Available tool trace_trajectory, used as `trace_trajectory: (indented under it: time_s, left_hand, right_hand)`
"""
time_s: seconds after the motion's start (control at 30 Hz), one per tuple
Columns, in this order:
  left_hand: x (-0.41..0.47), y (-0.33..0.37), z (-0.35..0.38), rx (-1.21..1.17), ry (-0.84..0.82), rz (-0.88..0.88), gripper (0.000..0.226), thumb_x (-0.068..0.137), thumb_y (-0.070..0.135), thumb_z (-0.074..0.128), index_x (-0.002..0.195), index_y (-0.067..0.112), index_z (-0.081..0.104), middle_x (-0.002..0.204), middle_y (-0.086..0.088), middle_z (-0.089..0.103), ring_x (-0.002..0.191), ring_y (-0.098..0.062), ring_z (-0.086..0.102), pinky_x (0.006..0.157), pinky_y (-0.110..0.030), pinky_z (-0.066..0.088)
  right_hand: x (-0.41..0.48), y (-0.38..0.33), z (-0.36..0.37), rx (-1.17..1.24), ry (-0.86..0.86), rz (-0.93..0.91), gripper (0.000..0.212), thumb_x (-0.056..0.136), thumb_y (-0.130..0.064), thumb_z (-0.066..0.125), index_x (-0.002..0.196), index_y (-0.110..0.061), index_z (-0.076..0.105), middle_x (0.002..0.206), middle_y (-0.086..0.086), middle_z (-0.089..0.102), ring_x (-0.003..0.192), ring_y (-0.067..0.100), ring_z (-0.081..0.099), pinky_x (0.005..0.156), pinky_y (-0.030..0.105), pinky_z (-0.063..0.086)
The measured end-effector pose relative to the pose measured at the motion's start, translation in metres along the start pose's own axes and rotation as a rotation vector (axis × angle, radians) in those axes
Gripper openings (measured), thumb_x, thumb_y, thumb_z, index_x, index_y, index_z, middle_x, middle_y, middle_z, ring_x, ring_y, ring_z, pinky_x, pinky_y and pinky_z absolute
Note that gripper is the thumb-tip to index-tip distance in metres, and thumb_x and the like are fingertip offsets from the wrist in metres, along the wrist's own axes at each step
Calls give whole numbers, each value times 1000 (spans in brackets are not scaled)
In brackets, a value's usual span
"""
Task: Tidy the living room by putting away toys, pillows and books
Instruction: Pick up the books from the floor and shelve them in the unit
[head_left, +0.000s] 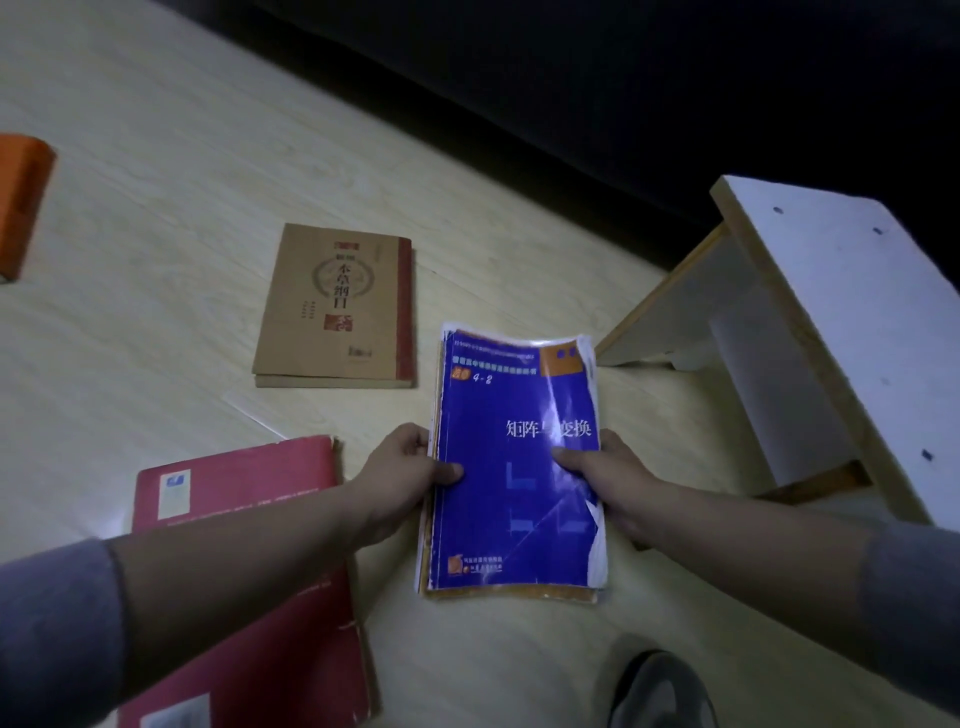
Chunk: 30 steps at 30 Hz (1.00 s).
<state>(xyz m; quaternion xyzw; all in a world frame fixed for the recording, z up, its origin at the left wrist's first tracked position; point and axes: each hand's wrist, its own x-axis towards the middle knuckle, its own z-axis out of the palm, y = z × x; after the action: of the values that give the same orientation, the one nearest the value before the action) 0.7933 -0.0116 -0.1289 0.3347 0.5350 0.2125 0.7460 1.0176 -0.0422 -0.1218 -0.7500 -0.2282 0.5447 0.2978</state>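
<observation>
A worn blue book (514, 499) with a torn right edge is held above the pale wooden floor, and more books seem stacked beneath it. My left hand (400, 478) grips its left edge, thumb on the cover. My right hand (608, 478) grips its right edge, thumb on the cover too. A tan book (337, 306) lies flat on the floor beyond them. A red book (244, 561) lies on the floor at the lower left, partly under my left forearm.
A small white wooden stool (831, 322) stands at the right. A dark sofa (623, 78) runs along the back. An orange object (21, 202) sits at the left edge. A dark shoe (660, 691) shows at the bottom.
</observation>
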Motion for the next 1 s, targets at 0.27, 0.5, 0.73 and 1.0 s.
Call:
trace_trajectory:
  time_s: [0.27, 0.5, 0.73, 1.0]
  left_hand:
    - [-10, 32, 4, 101, 13, 421, 23, 89, -4, 58, 105, 8, 45, 106, -9, 69, 99, -25, 68, 77, -39, 58]
    - [-11, 32, 4, 241, 126, 574, 35, 78, -1, 62, 108, 11, 49, 102, -2, 69, 99, -21, 65, 90, -52, 51]
    - [-7, 33, 3, 384, 113, 533, 45, 72, 13, 66, 112, 28, 49, 110, -3, 65, 105, -23, 61, 92, -52, 49]
    - [-4, 30, 0, 446, 45, 511, 54, 74, 20, 66, 124, 27, 47, 116, 3, 62, 108, -16, 59, 94, -45, 49]
  right_hand:
    - [-31, -44, -7, -28, 92, -446, 44, 84, -7, 69, 123, -13, 49, 110, 1, 66, 96, 17, 66, 68, 23, 56]
    - [-40, -27, 1, -121, 344, -668, 39, 81, -8, 73, 112, -16, 51, 93, -10, 64, 84, 3, 62, 65, 6, 48]
    - [-38, -14, -10, -56, 321, -607, 63, 64, -12, 86, 119, -10, 56, 103, 0, 70, 91, 11, 68, 74, 24, 58]
    - [-41, -13, -2, 38, 229, -524, 43, 67, -2, 82, 90, -30, 58, 93, -7, 68, 86, 9, 64, 75, 30, 53]
